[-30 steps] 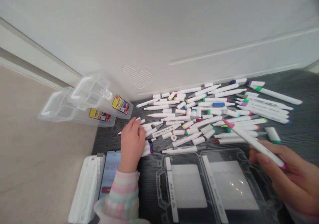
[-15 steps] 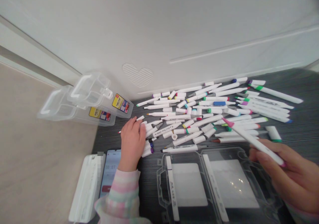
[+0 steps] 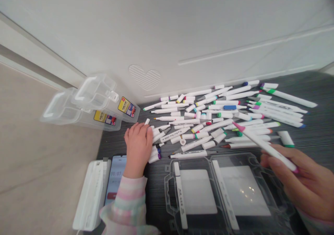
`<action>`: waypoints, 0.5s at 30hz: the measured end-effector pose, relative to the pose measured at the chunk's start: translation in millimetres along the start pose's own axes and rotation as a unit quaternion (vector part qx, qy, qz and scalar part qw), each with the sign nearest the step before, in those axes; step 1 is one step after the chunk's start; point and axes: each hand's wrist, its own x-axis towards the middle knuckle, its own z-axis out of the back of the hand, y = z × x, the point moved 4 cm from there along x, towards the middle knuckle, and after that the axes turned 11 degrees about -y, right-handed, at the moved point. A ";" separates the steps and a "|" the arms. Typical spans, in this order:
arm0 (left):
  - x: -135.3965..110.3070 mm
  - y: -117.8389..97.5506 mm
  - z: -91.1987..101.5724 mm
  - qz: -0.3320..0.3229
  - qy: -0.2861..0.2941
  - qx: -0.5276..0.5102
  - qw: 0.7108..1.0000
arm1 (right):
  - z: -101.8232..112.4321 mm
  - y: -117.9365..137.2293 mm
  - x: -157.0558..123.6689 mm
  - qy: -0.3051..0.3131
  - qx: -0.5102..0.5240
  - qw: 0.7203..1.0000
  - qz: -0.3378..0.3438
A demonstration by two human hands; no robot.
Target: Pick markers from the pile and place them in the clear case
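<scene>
My right hand point(image 3: 300, 179) is closed around an uncapped white marker point(image 3: 263, 144), its pink nib end pointing up and left. It hangs above the right part of a clear plastic case point(image 3: 169, 179). My left hand point(image 3: 138, 148) lies at the left end of a spread of white markers point(image 3: 193, 155), with its fingers curled down. A white marker end point(image 3: 147, 121) sticks out at its fingertips; the rest is hidden under the hand. Beside that hand are several caps with dark ends point(image 3: 156, 155). Many markers in the spread are uncapped, with loose caps among them.
Two clear plastic bins point(image 3: 104, 95) with yellow labels stand at the back left. A phone point(image 3: 114, 175) showing a timer and a white device point(image 3: 90, 193) lie beside my left forearm. Two white markers point(image 3: 180, 196) lie in the case. A white panel point(image 3: 208, 36) rises behind.
My left fingers have shifted slightly, and the white marker end there now tilts more upright. The red nib left of that hand is out of sight. My right hand is almost still.
</scene>
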 end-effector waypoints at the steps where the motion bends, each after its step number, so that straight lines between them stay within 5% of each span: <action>1: -0.2 0.3 0.3 0.001 -0.003 -0.003 1.000 | 0.0 -0.5 -0.5 -0.002 -0.003 1.000 -0.001; 15: -2.2 2.2 13.4 0.030 -0.124 -0.115 0.985 | 0.1 -0.7 0.3 -0.002 -0.002 1.000 -0.016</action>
